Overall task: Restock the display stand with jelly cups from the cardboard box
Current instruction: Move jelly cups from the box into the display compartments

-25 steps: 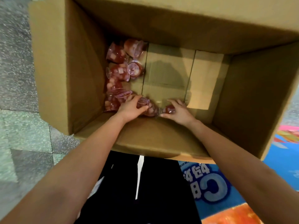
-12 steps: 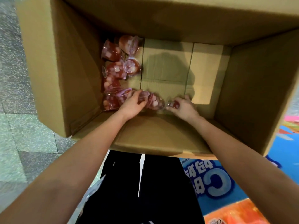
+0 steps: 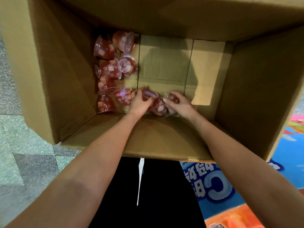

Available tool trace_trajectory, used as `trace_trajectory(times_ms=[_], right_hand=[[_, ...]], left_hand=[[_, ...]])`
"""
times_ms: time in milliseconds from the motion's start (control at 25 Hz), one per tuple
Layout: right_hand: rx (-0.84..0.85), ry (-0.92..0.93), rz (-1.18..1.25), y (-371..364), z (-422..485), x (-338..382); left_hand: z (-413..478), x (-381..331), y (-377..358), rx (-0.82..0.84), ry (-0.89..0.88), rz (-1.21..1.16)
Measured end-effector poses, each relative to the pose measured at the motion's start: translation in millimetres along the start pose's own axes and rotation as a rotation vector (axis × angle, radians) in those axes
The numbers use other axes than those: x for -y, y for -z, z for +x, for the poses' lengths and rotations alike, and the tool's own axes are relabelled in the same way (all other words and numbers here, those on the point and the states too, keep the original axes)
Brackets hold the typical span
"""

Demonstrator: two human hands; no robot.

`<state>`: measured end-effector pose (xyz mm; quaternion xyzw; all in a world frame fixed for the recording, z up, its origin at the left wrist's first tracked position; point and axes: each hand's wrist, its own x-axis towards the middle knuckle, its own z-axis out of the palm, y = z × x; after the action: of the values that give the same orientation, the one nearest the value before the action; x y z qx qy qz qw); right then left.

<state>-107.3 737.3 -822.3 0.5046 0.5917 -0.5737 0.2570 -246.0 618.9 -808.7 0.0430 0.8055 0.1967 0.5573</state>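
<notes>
Our left grip (image 3: 139, 102) is down on the bottom of the box (image 3: 57, 71). Its fingers are curled over the rim of the left cup (image 3: 148, 94), a red jelly cup lying tipped on its side. Our right grip (image 3: 179, 104) sits just beside it, thumb and fingers pinched round the right cup (image 3: 172, 98), which is also tilted. A middle cup (image 3: 158, 107) lies on its side between the two grips, close against both held cups. We cannot tell whether either palm presses on it. All three lie close to the near wall of the box, about halfway across its width.

Left of our left grip, the loose cups (image 3: 109, 69) are heaped along the left wall, from the far corner down to the near one. They lie every way, most on their sides, and one has its clear round foot turned up toward us. The nearest cup (image 3: 122, 98) lies just beside our left grip.

Tall cardboard walls rise on all sides of the grips, and both forearms reach in over the near wall. Outside the box we see a speckled floor (image 3: 24, 129) on the left and black clothing (image 3: 156, 195) below. On the right, a blue pack (image 3: 213, 186) with white lettering and an orange pack (image 3: 230, 218) lie partly under the box's right corner.
</notes>
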Motion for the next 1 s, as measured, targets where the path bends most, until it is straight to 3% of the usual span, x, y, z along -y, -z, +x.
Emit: trace_trajectory(times_ms=[160,280,600,840,1000], right_hand=[[0.09,-0.157,0.367,2.9,-7.7,-14.5],[0.141,-0.242,0.499,-1.0,-19.2,-32.5],[0.059,-0.191,0.781,-6.1,-28.4,-7.8],[-0.074,-0.096,0.734,5.2,-66.0,17.8],[-0.071,-0.079,0.798,12.4,-113.8,31.5]], left_hand=[[-1.2,6.9,0.5,-0.006,0.071,-0.181],[-3.5,6.0,-5.1,0.03,0.113,-0.246],[-14.8,-11.7,-24.5,0.018,0.126,-0.677],[-41.1,-48.0,-15.4,-0.052,-0.044,-0.556],[-78.0,-73.4,0.3,-0.058,-0.134,-0.488]])
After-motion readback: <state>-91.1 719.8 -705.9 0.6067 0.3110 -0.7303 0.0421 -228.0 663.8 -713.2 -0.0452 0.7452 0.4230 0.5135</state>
